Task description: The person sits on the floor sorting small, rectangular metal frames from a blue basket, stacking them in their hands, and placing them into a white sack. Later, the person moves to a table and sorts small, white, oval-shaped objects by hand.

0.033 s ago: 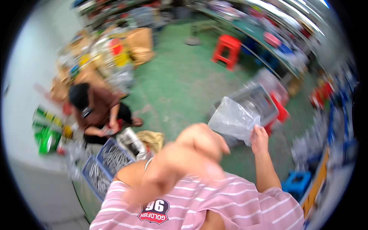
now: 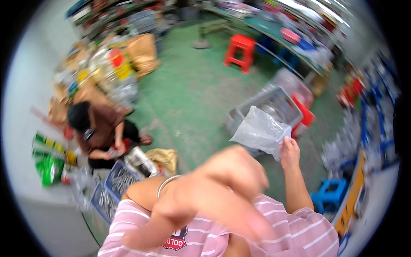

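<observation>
My right hand [image 2: 290, 152] is raised and pinches the lower corner of a clear plastic bag [image 2: 261, 130], which hangs open in the air in front of a grey plastic crate [image 2: 274, 103]. My left hand [image 2: 227, 188] is lifted close to the camera and badly blurred, so I cannot see whether it holds anything. A silver bangle [image 2: 167, 182] sits on my left wrist. Below both arms is my pink striped shirt [image 2: 295, 233].
Another person [image 2: 100, 132] crouches at the left beside blue crates of metal parts [image 2: 115, 184]. A red stool [image 2: 239, 51] stands on the green floor, a blue stool [image 2: 332, 192] at lower right. Cardboard boxes [image 2: 141, 51] are piled at the back left, a long workbench [image 2: 274, 30] at the back right.
</observation>
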A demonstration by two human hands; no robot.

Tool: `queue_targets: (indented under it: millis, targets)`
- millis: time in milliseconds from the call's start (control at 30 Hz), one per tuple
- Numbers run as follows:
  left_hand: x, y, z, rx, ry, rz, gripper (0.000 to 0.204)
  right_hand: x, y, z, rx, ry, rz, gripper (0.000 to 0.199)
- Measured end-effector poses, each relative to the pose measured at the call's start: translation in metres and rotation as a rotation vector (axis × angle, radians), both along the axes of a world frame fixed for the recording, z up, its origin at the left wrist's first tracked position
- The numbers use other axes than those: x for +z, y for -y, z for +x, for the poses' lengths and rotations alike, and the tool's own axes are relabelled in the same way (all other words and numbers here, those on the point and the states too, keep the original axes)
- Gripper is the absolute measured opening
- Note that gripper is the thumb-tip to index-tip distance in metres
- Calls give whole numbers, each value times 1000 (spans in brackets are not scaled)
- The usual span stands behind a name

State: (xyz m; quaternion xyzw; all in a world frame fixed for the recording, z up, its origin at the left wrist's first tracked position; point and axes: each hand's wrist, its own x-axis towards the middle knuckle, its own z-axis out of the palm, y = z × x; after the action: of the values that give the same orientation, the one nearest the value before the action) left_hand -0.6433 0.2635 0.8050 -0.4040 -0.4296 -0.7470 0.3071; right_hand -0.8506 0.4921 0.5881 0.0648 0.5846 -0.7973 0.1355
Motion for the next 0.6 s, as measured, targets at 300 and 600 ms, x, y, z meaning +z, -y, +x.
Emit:
queue_targets:
  millis: [300,600]
  targets:
    - [9,-168,-94,-903,-160,-40,51,-34,-306,94,-840,24,68,7]
    - [2,-311,-236,-1220,-196,-78,51,-54,-426,61,-1025,59,116,9]
